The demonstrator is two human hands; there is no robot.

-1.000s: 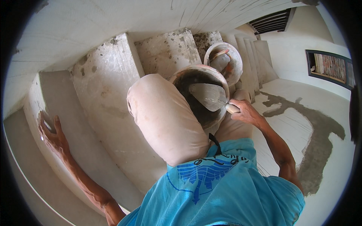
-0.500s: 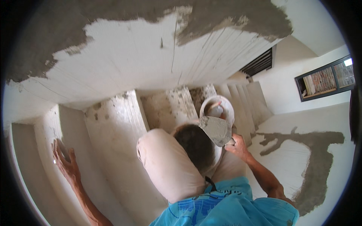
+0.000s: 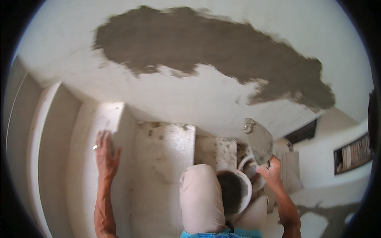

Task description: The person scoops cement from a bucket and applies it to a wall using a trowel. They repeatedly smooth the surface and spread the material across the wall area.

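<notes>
Currently | right hand (image 3: 271, 172) grips trowel (image 3: 260, 143) | left hand (image 3: 106, 158) flat, empty | near bucket (image 3: 247, 187): grey mortar (image 3: 231, 195) | rear bucket (image 3: 260, 184): contents unclear

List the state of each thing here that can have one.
Trowel: raised, grey clump at tip
Right grip: closed on the trowel
Left grip: open, fingers extended over a step
Near bucket: uncovered, dark grey inside
Far bucket: uncovered, partly hidden
Wall patch: spread wide, ragged-edged
Window: open or shut, cannot tell

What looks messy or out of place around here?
Dark splotches stain the pale stair tread near the wall, as if something dripped. Higher up, a ragged grey patch contrasts with that pale wall; grey paste clings to the trowel.
</notes>
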